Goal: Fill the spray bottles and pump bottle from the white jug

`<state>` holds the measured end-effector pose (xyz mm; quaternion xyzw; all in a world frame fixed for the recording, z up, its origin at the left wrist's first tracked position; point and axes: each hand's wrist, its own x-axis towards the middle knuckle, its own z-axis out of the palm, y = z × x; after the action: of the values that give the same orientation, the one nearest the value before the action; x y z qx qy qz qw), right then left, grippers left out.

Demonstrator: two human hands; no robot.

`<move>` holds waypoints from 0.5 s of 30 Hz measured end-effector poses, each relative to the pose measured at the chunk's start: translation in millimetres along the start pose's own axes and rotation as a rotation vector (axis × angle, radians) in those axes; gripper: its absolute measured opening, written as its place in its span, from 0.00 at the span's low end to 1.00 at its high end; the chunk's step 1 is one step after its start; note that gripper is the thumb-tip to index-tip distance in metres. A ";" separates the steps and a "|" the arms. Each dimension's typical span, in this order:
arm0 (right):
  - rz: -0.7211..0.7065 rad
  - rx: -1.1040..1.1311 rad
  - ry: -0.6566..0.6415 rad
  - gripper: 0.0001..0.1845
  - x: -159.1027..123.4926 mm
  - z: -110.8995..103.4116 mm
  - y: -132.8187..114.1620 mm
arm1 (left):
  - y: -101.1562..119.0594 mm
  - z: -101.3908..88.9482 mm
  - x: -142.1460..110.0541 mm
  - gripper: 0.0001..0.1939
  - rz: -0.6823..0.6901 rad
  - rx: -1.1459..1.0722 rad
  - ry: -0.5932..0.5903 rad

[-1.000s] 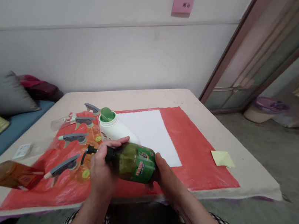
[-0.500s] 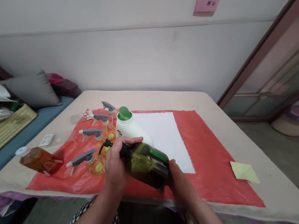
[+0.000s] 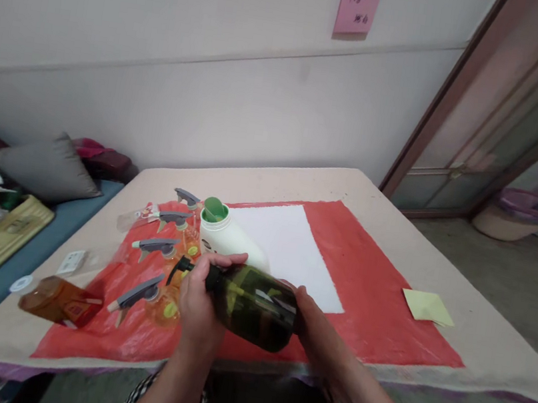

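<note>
A dark green pump bottle (image 3: pixel 256 304) is held on its side above the table's near edge, its black pump head pointing left. My left hand (image 3: pixel 204 299) is wrapped round the neck end, just behind the pump. At the base end, my right hand (image 3: pixel 314 326) grips the bottle, its fingers partly hidden beneath. Just beyond the bottle stands a white plastic jug (image 3: pixel 228 236) with a green inner rim and a green cup or scoop at its mouth. To the left are several spray bottles (image 3: pixel 165 307) with grey trigger heads and orange liquid.
A bottle of amber liquid (image 3: pixel 57 300) stands at the near left. White paper (image 3: pixel 293 245) lies on the red sheet (image 3: pixel 369 277). Yellow sticky notes (image 3: pixel 428 307) lie at the right, and a small white box (image 3: pixel 72 262) at the left.
The green pump bottle has rolled in my hands, so the green label seen before is out of sight. The whole view has shifted slightly.
</note>
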<state>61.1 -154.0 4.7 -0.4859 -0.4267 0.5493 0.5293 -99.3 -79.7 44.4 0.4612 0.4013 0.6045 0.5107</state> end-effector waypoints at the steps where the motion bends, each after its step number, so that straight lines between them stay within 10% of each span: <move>1: 0.001 0.009 -0.030 0.42 0.5 -1.0 -1.1 | 0.5 0.2 0.0 0.19 0.009 -0.003 0.013; 7: -0.022 -0.013 -0.124 0.60 -3.5 -3.9 -17.6 | 3.2 0.1 1.4 0.17 0.037 0.018 0.041; 15: -0.011 0.030 -0.214 0.41 -2.1 -7.9 -16.5 | 7.2 1.0 0.2 0.15 -0.149 -0.118 -0.006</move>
<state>71.6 -155.3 19.8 -0.4143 -0.4752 0.6015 0.4907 -100.1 -80.7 51.6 0.4010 0.3965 0.5862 0.5817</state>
